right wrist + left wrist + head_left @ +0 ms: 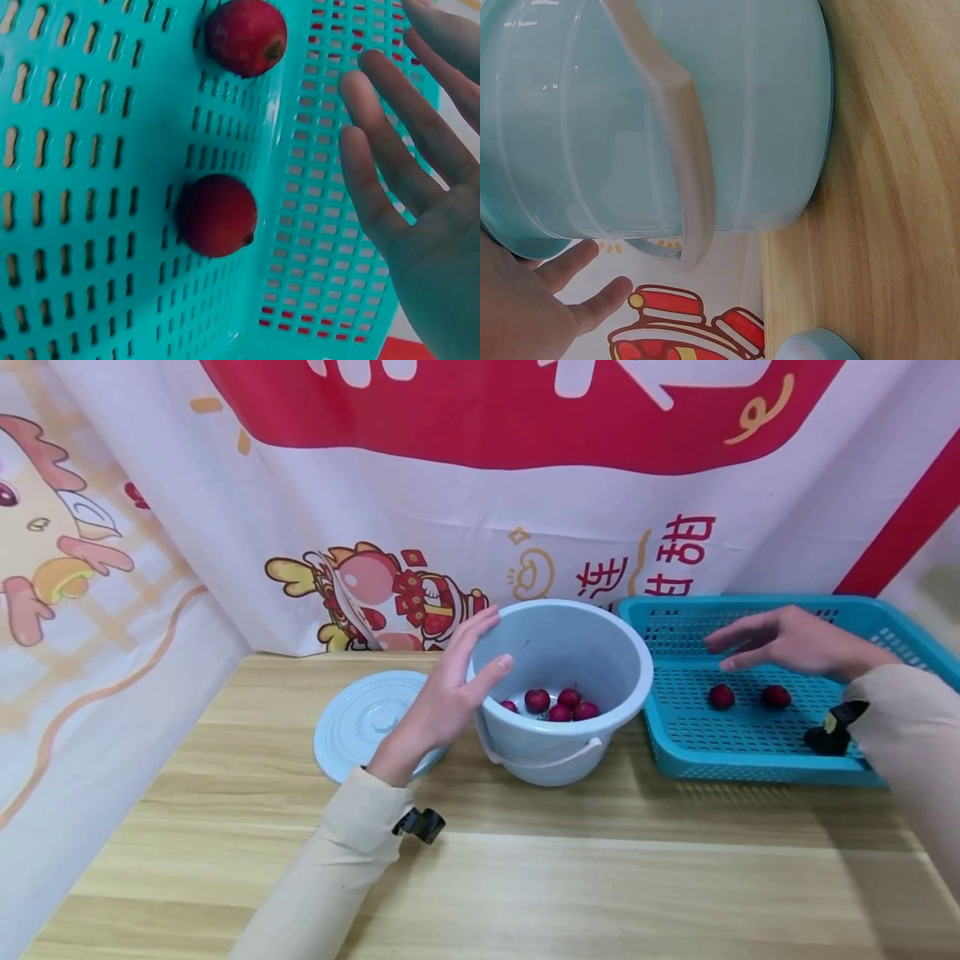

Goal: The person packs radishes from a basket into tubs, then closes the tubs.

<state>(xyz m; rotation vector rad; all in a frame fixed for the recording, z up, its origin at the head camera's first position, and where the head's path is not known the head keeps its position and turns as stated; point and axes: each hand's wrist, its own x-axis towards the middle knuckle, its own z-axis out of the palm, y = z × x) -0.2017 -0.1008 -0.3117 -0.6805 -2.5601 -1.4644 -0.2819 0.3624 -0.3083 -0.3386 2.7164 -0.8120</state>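
My left hand rests at the left rim of a light blue bucket, thumb over the edge and fingers outside. Several dark red round fruits lie in the bottom of the bucket. My right hand hovers over a teal plastic basket with its fingers loosely extended and nothing in them. Beneath it, two red fruits lie on the basket floor. In the right wrist view, one fruit lies near the basket wall, apart from the fingers.
A round light blue lid lies on the wooden table left of the bucket, partly behind my left forearm. The bucket's pale handle hangs down its side. A printed white and red cloth hangs behind everything.
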